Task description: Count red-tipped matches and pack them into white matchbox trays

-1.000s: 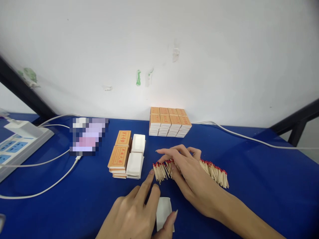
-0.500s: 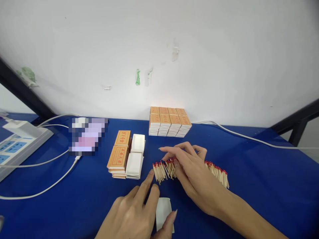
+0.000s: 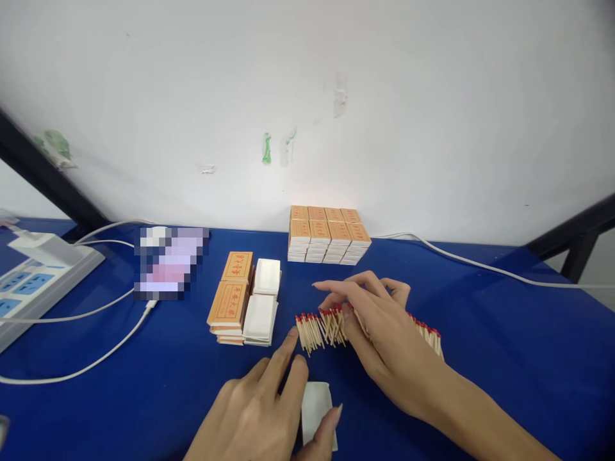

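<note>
A row of red-tipped wooden matches (image 3: 310,333) lies on the blue table, heads toward the wall. My left hand (image 3: 254,406) rests palm down with its fingers apart, the index fingertip at the row's left end. Beside its thumb lies an open white matchbox tray (image 3: 316,406), partly covered by that hand. Over the middle of the row is my right hand (image 3: 379,326), fingers spread and thumb touching the matches. It hides part of the row, and more matches (image 3: 427,334) show on its far side.
Orange matchboxes (image 3: 228,301) stand stacked at left, beside piled white trays (image 3: 259,317). A block of matchboxes (image 3: 329,234) sits against the wall (image 3: 408,115). Farther left are a blurred-out phone-like object (image 3: 168,262), white cables (image 3: 115,349) and a power strip (image 3: 52,275).
My right hand has slid a little to the right along the matches, uncovering more of them on its left. My left hand and the tray stay almost where they were.
</note>
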Demonstrator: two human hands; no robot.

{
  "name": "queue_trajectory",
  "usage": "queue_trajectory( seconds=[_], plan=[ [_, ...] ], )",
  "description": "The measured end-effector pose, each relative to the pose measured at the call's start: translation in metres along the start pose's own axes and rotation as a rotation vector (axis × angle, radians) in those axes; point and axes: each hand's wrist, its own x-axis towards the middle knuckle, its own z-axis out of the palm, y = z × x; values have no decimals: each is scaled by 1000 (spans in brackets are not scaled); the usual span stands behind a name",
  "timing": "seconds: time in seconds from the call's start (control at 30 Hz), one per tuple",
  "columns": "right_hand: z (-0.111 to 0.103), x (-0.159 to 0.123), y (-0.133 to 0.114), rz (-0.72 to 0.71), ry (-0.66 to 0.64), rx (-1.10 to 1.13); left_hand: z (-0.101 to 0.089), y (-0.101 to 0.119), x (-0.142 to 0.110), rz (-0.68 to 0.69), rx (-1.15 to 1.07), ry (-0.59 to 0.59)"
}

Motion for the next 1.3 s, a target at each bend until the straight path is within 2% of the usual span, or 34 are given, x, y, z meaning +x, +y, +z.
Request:
queue_trajectory(
  seconds=[0.13,0.43,0.9,1.3],
  plan=[
    [-3,-1,-1,-8,-4,1,0,1,-1,-10,-8,-11],
    [-6,1,0,-22,-141,15,0,-2,0,-1,0,-25],
    [-3,0,6,-144,-56,-153,1,-1,-1,-11,-7,-27],
    [-1,-1,6,-185,-45,-220,0,-2,2,-4,-5,-36]
  ],
)
